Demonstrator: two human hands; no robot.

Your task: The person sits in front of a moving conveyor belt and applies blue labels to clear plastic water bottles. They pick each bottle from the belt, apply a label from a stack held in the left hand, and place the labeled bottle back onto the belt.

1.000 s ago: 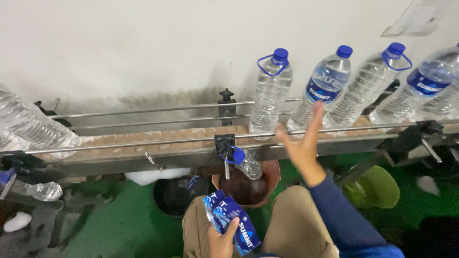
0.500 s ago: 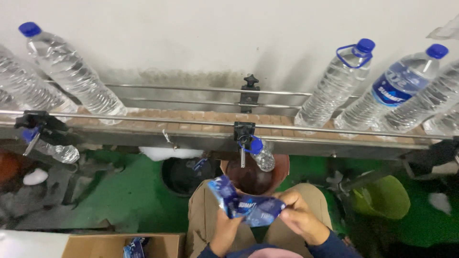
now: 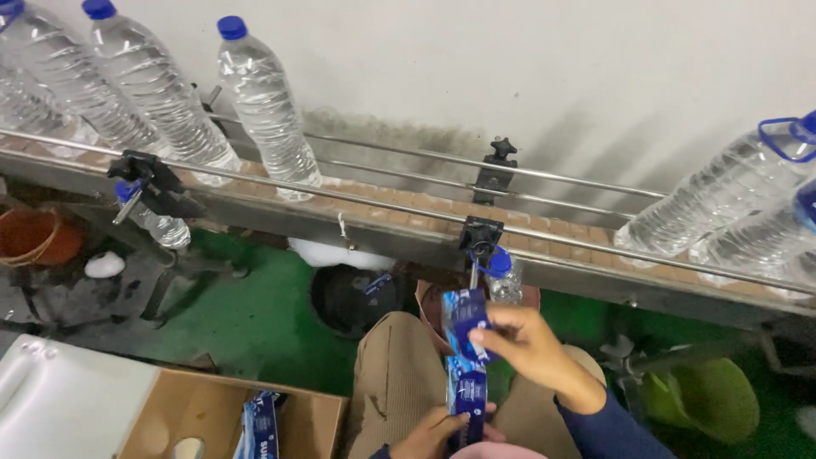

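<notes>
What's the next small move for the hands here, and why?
Probably pull one blue label sleeve free of the stack: the right hand pinches its top end while the left hand grips the lower end over the lap. Three unlabelled clear bottles stand on the conveyor at upper left, apart from the hands, so a sleeve should be ready.

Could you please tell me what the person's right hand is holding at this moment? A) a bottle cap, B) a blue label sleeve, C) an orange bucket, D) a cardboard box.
B: the right hand pinches the top of a blue label sleeve just below the conveyor, while the left hand grips more blue labels lower down.
</notes>
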